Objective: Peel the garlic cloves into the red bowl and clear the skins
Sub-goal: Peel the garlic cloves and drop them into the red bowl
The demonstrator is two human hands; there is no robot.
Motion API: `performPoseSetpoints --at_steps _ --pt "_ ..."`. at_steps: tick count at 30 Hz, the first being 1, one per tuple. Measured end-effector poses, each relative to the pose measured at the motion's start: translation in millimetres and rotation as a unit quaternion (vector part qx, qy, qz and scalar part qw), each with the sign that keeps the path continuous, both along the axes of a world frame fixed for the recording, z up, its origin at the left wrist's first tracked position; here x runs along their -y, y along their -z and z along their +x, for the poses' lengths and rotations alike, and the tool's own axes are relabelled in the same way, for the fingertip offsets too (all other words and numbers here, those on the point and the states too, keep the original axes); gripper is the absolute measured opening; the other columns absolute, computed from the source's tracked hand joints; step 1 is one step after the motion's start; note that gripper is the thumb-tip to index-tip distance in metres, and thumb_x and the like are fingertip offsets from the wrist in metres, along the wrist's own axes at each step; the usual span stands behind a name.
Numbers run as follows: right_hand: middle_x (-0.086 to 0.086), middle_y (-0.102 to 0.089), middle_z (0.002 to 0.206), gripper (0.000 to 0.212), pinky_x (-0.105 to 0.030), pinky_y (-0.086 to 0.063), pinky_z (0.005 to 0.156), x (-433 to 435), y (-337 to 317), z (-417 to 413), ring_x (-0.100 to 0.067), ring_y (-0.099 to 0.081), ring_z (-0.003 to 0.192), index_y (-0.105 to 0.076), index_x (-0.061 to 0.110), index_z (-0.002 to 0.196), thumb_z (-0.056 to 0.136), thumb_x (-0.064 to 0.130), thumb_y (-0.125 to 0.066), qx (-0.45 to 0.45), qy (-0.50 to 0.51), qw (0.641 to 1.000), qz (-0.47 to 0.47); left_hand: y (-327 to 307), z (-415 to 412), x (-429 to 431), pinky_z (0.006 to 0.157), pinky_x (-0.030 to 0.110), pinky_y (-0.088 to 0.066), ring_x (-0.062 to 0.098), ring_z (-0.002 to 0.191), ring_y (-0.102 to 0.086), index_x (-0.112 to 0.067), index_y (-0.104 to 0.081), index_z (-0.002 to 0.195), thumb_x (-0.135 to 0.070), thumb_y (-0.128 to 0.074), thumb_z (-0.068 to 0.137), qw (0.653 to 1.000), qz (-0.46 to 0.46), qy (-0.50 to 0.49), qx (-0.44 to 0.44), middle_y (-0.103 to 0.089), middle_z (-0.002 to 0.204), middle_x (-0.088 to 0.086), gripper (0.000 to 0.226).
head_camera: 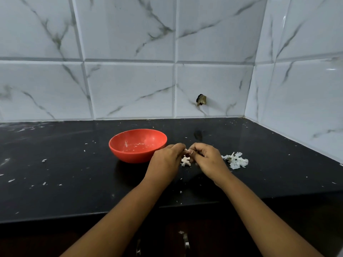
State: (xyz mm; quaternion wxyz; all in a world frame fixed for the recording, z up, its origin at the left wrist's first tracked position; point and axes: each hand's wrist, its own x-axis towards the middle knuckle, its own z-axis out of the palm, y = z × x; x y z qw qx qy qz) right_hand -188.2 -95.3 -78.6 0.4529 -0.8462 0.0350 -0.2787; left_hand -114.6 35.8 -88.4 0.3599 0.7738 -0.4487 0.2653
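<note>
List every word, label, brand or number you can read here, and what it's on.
None: there is no readable text anywhere in this view.
The red bowl is plain, with no print or mark.
The black counter and the wall tiles carry no lettering, only scraps and veining.
The pile of skins has nothing written on it.
The left hand and right hand pinch a garlic clove between them, and it has no label.

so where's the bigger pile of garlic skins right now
In the head view the skin pile lies on the black counter, just right of the right hand and well right of the red bowl.
</note>
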Motion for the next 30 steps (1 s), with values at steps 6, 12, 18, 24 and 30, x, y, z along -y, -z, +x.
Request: performPoseSetpoints --at_steps 6,12,18,24,30 --pt "0.005 -0.066 0.067 0.021 -0.017 -0.039 0.050 -2.5 -0.7 -4.2 -0.006 -0.048 0.055 -0.067 0.016 0.083 0.097 0.014 -0.052 -0.025 -0.027 0.997 0.071 -1.6 -2.8 -1.4 0.063 0.040 -0.047 0.028 0.071 -0.060 -0.010 -0.065 0.093 -0.029 -0.043 0.088 1.000 -0.021 0.000 -0.019 -0.066 0.076 0.007 0.030" --pt "-0.005 -0.065 0.064 0.018 -0.023 -0.042 0.053 -5.0 4.3 -1.8 -0.008 -0.049 0.051 -0.064 0.017 0.075 0.089 0.011 -0.055 0.027 0.062 0.993 -0.097 0.5 -4.6 1.7 0.067 0.039 -0.049 0.023 0.077 -0.062 -0.012 -0.065 0.097 -0.017 -0.053 0.095 1.000 0.021 0.001 -0.023 -0.067 0.085 0.004 0.013" --pt "-0.010 -0.062 0.073 0.009 -0.032 -0.034 0.053 -7.5 9.4 -0.2 -0.029 -0.059 0.065 -0.058 0.006 0.081 0.090 0.009 -0.059 0.029 0.134 0.921 -0.366 3.0 -6.6 3.1 0.065 0.044 -0.049 0.032 0.075 -0.062 -0.010 -0.063 0.097 -0.020 -0.045 0.096 0.996 0.070 -0.050 0.015 -0.066 0.087 0.008 0.020" --pt "-0.011 -0.065 0.088 0.021 -0.037 -0.043 0.067 -3.7 9.2 -0.2 -0.032 -0.061 0.082 -0.061 0.006 0.094 0.098 0.020 -0.046 -0.010 0.178 0.926 -0.334 4.4 -0.4 1.8 0.061 0.032 -0.047 0.017 0.063 -0.058 -0.011 -0.067 0.088 -0.019 -0.056 0.092 0.999 -0.017 0.004 -0.045 -0.067 0.074 0.001 0.014" --pt "-0.006 -0.069 0.102 0.023 -0.037 -0.051 0.081 0.1 10.2 0.1 -0.025 -0.063 0.096 -0.067 0.017 0.108 0.094 0.012 -0.050 -0.043 0.180 0.950 -0.252 -3.3 -2.2 -1.5 0.046 0.009 -0.038 0.002 0.038 -0.050 -0.007 -0.071 0.094 0.000 -0.064 0.087 0.960 -0.119 0.095 -0.233 -0.066 0.071 -0.004 0.012"
